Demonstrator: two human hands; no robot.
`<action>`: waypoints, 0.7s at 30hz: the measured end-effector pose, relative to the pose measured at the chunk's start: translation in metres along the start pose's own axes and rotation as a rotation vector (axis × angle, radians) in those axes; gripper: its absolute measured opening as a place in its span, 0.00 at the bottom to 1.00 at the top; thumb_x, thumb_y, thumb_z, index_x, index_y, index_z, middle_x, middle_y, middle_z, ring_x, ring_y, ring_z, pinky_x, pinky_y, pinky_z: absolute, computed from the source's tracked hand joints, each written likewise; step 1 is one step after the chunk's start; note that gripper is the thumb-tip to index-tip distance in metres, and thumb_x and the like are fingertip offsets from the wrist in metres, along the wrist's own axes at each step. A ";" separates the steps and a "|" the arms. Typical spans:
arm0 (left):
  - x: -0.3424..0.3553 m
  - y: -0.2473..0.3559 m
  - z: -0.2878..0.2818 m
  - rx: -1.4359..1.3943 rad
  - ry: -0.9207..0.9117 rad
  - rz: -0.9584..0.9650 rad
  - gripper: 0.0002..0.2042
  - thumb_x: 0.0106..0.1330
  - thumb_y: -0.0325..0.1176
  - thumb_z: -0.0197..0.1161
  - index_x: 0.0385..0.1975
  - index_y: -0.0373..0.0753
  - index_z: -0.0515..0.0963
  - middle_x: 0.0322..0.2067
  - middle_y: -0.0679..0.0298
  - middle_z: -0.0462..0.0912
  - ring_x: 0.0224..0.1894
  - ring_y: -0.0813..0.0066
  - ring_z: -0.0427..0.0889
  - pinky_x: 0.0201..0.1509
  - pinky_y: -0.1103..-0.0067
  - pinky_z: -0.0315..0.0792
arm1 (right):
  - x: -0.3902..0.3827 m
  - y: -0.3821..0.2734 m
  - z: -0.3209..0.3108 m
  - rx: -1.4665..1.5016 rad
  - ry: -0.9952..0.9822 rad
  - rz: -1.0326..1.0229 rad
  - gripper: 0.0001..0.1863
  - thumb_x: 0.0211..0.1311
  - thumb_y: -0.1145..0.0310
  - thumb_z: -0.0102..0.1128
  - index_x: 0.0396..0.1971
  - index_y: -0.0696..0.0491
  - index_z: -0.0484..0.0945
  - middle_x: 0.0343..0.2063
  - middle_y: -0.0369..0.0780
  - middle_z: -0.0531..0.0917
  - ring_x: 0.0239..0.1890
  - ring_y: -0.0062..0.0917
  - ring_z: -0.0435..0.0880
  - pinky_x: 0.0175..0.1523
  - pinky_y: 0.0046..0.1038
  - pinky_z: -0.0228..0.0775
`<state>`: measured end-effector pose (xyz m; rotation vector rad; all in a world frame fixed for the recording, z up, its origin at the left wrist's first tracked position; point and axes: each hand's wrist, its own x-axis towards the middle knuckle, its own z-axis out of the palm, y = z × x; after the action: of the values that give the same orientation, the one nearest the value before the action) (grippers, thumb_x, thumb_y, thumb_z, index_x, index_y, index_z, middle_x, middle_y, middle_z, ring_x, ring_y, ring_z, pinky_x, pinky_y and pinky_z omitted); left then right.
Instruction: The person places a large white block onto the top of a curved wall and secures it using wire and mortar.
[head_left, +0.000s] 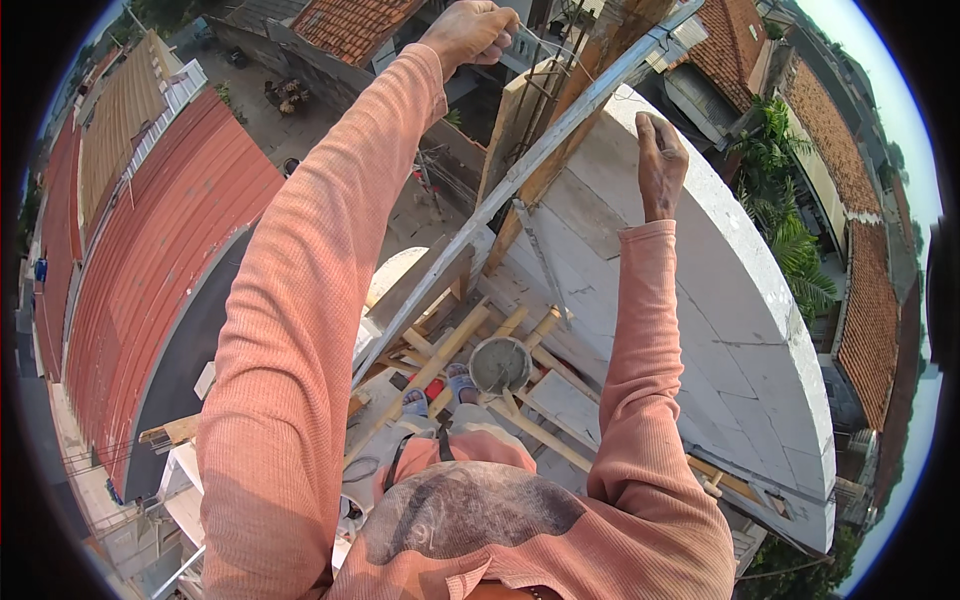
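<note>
Left hand (468, 35): pinching wire (548, 42) beside the upper post (612, 42). Right hand (661, 165): sitting curled near the wall's (720, 270) top corner, any grip impossible to tell. Keeping wire taut, clear of the bar (540, 162), should be helping.

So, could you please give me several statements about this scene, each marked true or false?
1. The round bucket holds a grey mix. True.
2. Both arms are bare. False: both are in salmon-pink sleeves.
3. The left hand is higher in the picture than the right hand. True.
4. The right hand is dipped into the bucket. False: it is raised, seen against the pale block wall.
5. A long pale bar slants between the two hands in the picture. True.
</note>
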<state>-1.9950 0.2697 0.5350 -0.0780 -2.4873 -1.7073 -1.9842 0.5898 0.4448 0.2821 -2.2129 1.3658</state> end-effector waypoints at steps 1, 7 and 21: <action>-0.002 0.005 0.001 0.035 0.001 0.027 0.16 0.70 0.51 0.63 0.41 0.44 0.85 0.28 0.74 0.79 0.30 0.86 0.80 0.44 0.84 0.82 | 0.002 0.003 -0.019 0.091 -0.057 0.092 0.17 0.73 0.58 0.64 0.47 0.56 0.87 0.37 0.39 0.88 0.36 0.22 0.86 0.45 0.25 0.76; 0.006 0.029 0.006 0.121 -0.019 0.145 0.21 0.73 0.52 0.63 0.52 0.40 0.82 0.38 0.63 0.86 0.41 0.78 0.87 0.49 0.79 0.84 | -0.007 0.001 -0.051 0.142 -0.099 0.049 0.18 0.72 0.57 0.65 0.48 0.56 0.87 0.36 0.37 0.86 0.39 0.21 0.84 0.50 0.25 0.78; 0.059 0.073 0.038 -0.046 -0.224 0.527 0.16 0.72 0.44 0.62 0.44 0.37 0.84 0.31 0.66 0.81 0.33 0.80 0.77 0.39 0.78 0.74 | 0.078 -0.009 0.009 0.908 -0.313 0.290 0.18 0.77 0.64 0.56 0.57 0.60 0.77 0.50 0.43 0.84 0.55 0.29 0.83 0.64 0.32 0.75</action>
<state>-2.0475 0.3300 0.5972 -0.8864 -2.2754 -1.5863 -2.0489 0.5851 0.4901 0.5267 -1.7394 2.5871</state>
